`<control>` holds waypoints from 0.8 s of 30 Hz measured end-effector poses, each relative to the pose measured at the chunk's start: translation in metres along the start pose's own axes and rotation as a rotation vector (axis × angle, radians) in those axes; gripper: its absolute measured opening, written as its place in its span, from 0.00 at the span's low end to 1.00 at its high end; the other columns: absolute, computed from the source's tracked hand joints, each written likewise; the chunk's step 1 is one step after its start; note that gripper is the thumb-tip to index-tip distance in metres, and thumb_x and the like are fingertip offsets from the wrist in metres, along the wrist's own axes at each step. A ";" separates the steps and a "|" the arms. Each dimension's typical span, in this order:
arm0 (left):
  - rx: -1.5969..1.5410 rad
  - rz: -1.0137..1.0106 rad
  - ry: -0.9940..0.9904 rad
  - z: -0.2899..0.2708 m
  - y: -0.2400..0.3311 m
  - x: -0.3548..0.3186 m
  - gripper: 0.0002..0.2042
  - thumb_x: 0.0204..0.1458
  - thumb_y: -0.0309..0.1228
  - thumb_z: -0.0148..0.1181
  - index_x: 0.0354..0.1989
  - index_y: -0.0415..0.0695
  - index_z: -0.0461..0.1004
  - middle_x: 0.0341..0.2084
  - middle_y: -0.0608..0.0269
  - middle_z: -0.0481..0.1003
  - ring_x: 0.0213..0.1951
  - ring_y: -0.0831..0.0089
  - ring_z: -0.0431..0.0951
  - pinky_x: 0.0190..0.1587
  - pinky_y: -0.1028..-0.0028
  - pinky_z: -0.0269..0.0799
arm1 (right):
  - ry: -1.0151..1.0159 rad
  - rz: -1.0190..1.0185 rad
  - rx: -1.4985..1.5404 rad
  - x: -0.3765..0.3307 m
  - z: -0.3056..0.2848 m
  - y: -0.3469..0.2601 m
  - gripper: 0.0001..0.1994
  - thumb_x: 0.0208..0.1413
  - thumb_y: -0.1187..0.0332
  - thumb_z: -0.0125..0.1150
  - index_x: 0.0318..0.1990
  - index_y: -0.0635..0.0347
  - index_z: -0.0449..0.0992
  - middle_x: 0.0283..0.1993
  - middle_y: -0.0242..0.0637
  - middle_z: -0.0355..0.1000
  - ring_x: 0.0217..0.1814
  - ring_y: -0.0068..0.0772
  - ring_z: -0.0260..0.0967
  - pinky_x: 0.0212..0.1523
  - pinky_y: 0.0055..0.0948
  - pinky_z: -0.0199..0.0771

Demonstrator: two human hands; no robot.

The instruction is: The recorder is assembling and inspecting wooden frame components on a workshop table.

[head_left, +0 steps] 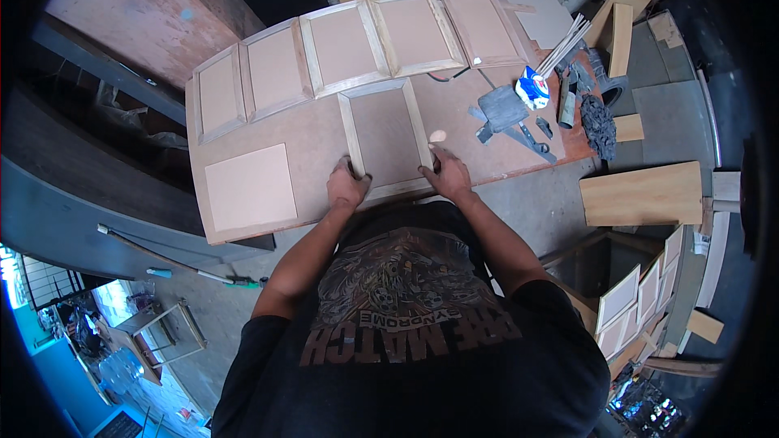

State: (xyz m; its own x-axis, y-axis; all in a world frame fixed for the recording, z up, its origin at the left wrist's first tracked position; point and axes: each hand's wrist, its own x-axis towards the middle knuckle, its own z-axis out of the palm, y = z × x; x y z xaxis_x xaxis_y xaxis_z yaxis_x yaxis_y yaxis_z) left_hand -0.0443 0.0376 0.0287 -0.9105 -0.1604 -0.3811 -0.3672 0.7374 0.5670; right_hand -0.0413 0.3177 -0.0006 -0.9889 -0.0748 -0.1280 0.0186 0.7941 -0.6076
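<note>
Both my hands hold a small rectangular wooden frame [351, 136] lying on the workbench, at its near corners. My left hand [349, 185] closes around the near left corner, thumb on the inner side. Around the near right corner, my right hand [448, 174] is closed in the same way. I cannot tell whether the middle of this frame holds a panel or shows the benchtop. Just beyond it, several framed panels [280, 65] stand side by side in a curved-looking row. A plain flat board [250, 191] lies left of my left hand.
Right on the bench [511, 164] are a grey flat block [503, 108], a dark-handled blade [535, 144], a blue-and-white packet [532, 88], thin sticks [565, 45] and a dark rag [599, 126]. A wooden board [641, 195] and stacked framed panels [621, 300] are at lower right.
</note>
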 end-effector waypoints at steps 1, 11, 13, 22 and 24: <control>0.000 0.000 0.000 0.000 0.000 0.000 0.25 0.46 0.36 0.75 0.53 0.44 0.75 0.44 0.49 0.84 0.50 0.49 0.84 0.56 0.55 0.79 | 0.000 -0.001 0.000 0.000 0.000 0.000 0.33 0.54 0.55 0.74 0.65 0.61 0.75 0.38 0.45 0.77 0.39 0.48 0.77 0.43 0.46 0.77; 0.014 0.023 0.005 -0.003 -0.001 0.002 0.27 0.46 0.36 0.75 0.56 0.43 0.76 0.47 0.47 0.83 0.52 0.48 0.83 0.57 0.55 0.78 | -0.010 0.019 0.016 0.000 -0.002 -0.002 0.32 0.54 0.55 0.74 0.64 0.62 0.75 0.37 0.45 0.77 0.39 0.48 0.77 0.43 0.45 0.77; 0.006 0.027 -0.007 -0.001 -0.006 0.003 0.28 0.46 0.37 0.75 0.56 0.43 0.75 0.47 0.47 0.83 0.52 0.48 0.82 0.57 0.55 0.78 | -0.008 0.015 0.020 0.000 -0.002 -0.003 0.32 0.54 0.55 0.74 0.64 0.62 0.76 0.37 0.45 0.77 0.39 0.48 0.77 0.43 0.45 0.77; 0.024 0.041 0.026 -0.001 -0.004 -0.002 0.29 0.46 0.37 0.74 0.57 0.43 0.75 0.46 0.47 0.83 0.52 0.48 0.82 0.58 0.55 0.78 | 0.006 -0.004 0.035 0.000 -0.001 -0.002 0.31 0.54 0.55 0.75 0.62 0.63 0.76 0.37 0.46 0.76 0.38 0.49 0.77 0.42 0.45 0.77; 0.010 0.029 0.002 -0.002 -0.004 -0.002 0.28 0.46 0.38 0.74 0.57 0.44 0.75 0.46 0.48 0.83 0.51 0.48 0.82 0.57 0.55 0.78 | -0.005 0.014 0.040 -0.001 -0.002 -0.003 0.31 0.54 0.56 0.74 0.62 0.63 0.76 0.37 0.46 0.76 0.38 0.50 0.77 0.42 0.45 0.77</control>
State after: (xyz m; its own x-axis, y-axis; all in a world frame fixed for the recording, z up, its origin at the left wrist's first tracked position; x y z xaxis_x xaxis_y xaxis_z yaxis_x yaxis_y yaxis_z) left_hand -0.0416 0.0336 0.0287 -0.9211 -0.1399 -0.3634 -0.3386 0.7485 0.5702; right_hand -0.0408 0.3161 0.0028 -0.9877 -0.0670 -0.1411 0.0387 0.7701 -0.6368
